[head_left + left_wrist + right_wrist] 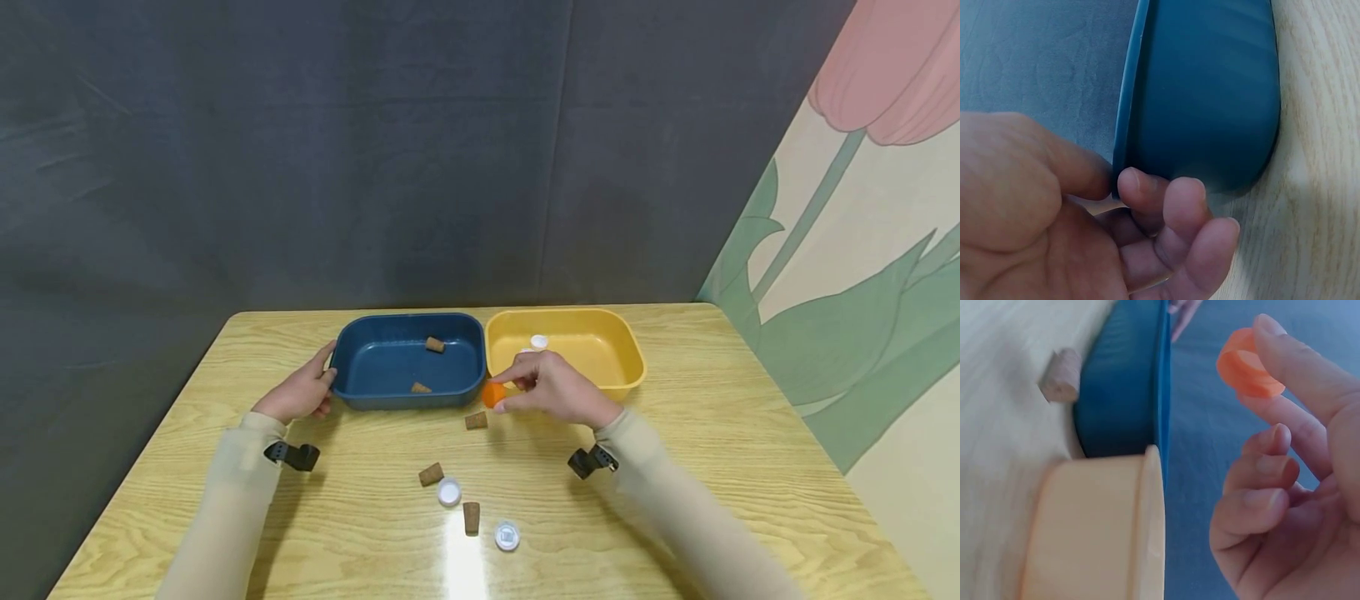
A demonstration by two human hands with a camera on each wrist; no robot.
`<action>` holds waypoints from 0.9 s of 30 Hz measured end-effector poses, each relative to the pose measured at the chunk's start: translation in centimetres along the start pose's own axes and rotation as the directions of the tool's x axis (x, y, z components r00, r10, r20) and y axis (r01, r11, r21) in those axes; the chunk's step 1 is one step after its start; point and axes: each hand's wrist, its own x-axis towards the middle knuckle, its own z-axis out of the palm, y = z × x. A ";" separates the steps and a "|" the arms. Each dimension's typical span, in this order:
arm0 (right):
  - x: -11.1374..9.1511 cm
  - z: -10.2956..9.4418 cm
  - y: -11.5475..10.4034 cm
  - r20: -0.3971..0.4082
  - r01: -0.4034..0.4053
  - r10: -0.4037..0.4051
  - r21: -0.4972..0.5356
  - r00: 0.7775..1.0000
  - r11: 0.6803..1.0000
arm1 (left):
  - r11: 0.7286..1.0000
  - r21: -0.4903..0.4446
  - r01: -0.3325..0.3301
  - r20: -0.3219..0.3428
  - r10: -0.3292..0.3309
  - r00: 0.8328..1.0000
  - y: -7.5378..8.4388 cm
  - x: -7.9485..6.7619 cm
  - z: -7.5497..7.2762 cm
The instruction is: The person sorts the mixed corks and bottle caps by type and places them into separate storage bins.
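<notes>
My left hand [302, 390] pinches the left rim of a dark blue bin [408, 400] between thumb and forefinger; the left wrist view shows the thumb at the rim [1124, 125] and the other fingers curled below it. Two corks lie in this bin, one cork [435, 344] toward the back and another cork [421, 388] at the front wall. Between thumb and forefinger, my right hand [558, 390] holds an orange bottle cap [1235, 365] above the front left corner of a yellow bin [630, 375]. White caps [538, 342] show inside the yellow bin, partly hidden by that hand.
The bins stand side by side at the table's back edge, before a dark curtain [375, 167]. On the table [360, 533] lie a cork [476, 421] by the blue bin, a cork [431, 474] beside a white cap [449, 492], and a cork [471, 518] near another white cap [507, 536].
</notes>
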 end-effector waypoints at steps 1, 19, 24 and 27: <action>0.1 -0.3 0.1 -0.005 -0.009 0.009 0.000 1.000 1.000 | 1.000 0.001 0.000 -0.002 0.000 1.000 0.0 0.0 0.0; 3.0 -4.8 3.5 -0.056 -0.205 0.208 0.050 0.976 0.977 | 1.000 0.015 -0.008 -0.001 0.008 1.000 0.1 -0.2 0.0; 4.1 -5.8 4.7 -0.081 -0.217 0.220 0.047 0.972 0.975 | 1.000 0.014 -0.009 -0.005 0.009 1.000 0.1 -0.2 0.1; 4.7 -6.3 5.3 -0.081 -0.246 0.246 0.013 0.966 0.969 | 1.000 0.015 -0.007 -0.007 0.007 1.000 0.2 -0.2 0.0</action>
